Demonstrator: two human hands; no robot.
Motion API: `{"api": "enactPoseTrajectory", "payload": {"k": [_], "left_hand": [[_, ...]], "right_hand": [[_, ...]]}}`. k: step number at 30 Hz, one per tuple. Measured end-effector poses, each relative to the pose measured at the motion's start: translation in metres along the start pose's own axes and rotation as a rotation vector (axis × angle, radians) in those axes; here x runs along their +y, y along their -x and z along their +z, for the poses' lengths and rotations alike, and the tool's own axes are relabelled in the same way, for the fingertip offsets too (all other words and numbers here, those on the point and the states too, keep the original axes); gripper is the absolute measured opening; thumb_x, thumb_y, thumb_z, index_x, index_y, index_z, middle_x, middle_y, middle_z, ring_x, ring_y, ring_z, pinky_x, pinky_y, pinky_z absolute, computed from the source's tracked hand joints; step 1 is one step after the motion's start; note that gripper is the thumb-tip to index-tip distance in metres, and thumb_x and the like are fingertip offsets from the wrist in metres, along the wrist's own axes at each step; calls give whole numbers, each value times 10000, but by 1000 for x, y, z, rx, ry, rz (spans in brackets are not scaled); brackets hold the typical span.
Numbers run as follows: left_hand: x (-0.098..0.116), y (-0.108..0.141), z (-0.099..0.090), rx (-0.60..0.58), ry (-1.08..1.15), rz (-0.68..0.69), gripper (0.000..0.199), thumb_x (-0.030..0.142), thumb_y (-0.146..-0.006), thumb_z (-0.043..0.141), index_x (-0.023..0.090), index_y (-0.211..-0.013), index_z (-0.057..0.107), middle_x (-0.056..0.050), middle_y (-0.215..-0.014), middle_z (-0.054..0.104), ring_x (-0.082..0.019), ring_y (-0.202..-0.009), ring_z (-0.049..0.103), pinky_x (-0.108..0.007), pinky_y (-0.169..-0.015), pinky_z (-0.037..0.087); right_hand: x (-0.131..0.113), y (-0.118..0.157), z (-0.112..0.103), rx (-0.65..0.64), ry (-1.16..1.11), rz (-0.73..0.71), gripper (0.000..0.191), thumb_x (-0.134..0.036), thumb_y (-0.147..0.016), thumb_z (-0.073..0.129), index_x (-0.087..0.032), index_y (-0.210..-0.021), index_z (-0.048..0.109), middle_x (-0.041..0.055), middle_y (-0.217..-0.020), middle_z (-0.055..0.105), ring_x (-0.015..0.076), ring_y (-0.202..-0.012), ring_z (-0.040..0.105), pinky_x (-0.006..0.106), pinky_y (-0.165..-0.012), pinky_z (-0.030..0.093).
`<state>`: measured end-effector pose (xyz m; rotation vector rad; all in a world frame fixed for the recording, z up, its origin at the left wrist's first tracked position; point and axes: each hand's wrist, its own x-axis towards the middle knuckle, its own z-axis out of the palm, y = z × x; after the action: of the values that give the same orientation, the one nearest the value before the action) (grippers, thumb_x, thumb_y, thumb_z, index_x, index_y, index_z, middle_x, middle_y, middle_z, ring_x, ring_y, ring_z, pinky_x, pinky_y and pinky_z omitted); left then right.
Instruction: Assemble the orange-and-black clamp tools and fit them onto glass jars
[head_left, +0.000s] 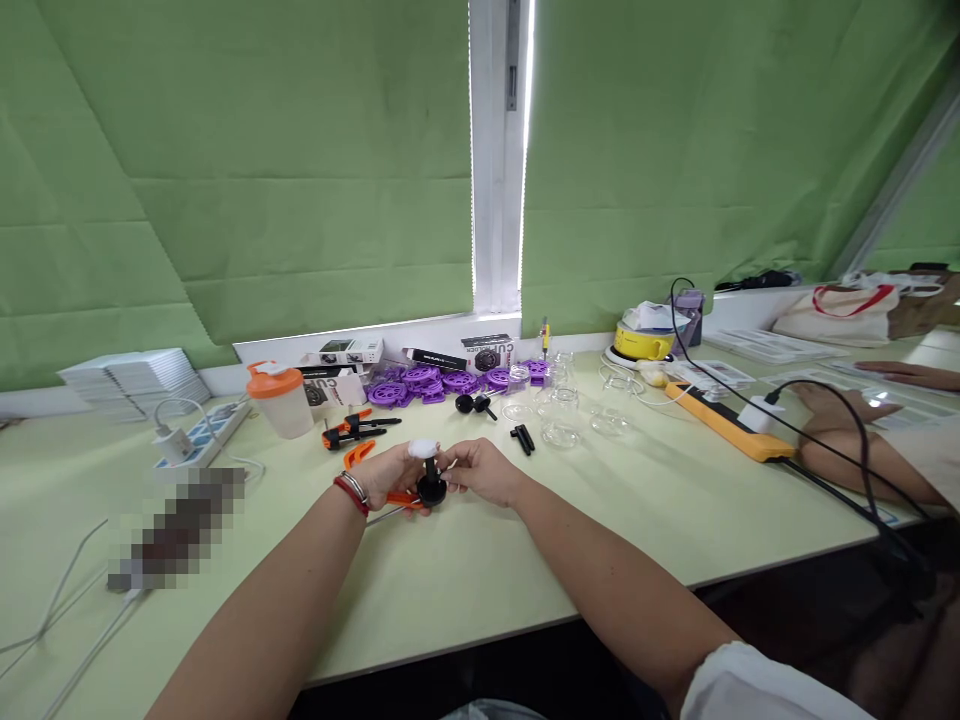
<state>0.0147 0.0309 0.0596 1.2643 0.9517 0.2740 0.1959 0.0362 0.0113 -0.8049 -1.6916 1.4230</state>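
Observation:
My left hand (390, 474) is closed around a black part with a round base and an upright stem (431, 490). A white oval piece (424, 449) shows at the top of the stem. An orange-handled tool with a thin metal shaft (405, 499) sticks out beneath the left palm. With fingers pinched against the black part's side, my right hand (485, 470) touches it from the right; anything small between those fingertips is hidden. Just behind the left hand lie an orange curved piece (359, 454) and orange-and-black clamps (358, 428).
Purple plastic wheels (420, 382) are heaped at the back beside printed boxes (489, 352). Clear plastic rings and domes (561, 432), black rods (523, 439) and black round-headed parts (475, 404) lie nearby. A shaker bottle (281, 400) stands left, an orange power strip (727, 425) right. Another person's arm (862, 455) rests far right.

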Motion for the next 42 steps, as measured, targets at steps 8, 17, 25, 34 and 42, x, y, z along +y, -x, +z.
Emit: {"api": "enactPoseTrajectory", "payload": {"k": [8, 17, 25, 34, 42], "left_hand": [[-2, -2, -2, 7, -10, -2, 539, 662, -715, 456, 193, -970, 533, -49, -731, 633, -220, -631, 617, -240, -392, 366], [-3, -3, -1, 11, -18, 20, 531, 642, -731, 450, 183, -979, 549, -62, -718, 635, -215, -591, 607, -245, -382, 362], [-1, -1, 0, 22, -30, -10, 592, 673, -693, 471, 161, -983, 542, -57, -723, 624, -201, -579, 595, -251, -400, 370], [-3, 0, -3, -8, -23, 0, 530, 660, -754, 424, 194, -984, 531, -50, -708, 622, -211, -625, 612, -246, -423, 392], [-4, -3, -4, -6, 7, 8, 547, 673, -736, 437, 192, -976, 535, -63, -733, 634, -221, -631, 612, -255, -409, 391]], "right_hand": [[-3, 2, 1, 12, 3, 8, 199, -258, -630, 709, -141, -781, 653, -22, -586, 592, 107, -547, 551, 234, -519, 404], [-3, 2, 2, 13, 7, 5, 210, -277, -649, 701, -139, -802, 665, -19, -590, 590, 105, -538, 539, 239, -524, 413], [-2, 1, 1, 26, 1, 5, 237, -307, -664, 708, -136, -826, 684, -13, -600, 600, 110, -559, 549, 246, -540, 428], [-1, 0, 0, 18, -28, 4, 233, -258, -660, 692, -135, -857, 685, -6, -629, 620, 102, -560, 548, 244, -539, 423], [2, -1, 2, 22, -181, 36, 299, -288, -616, 743, -121, -852, 666, 10, -649, 633, 119, -568, 579, 225, -469, 402]]}}
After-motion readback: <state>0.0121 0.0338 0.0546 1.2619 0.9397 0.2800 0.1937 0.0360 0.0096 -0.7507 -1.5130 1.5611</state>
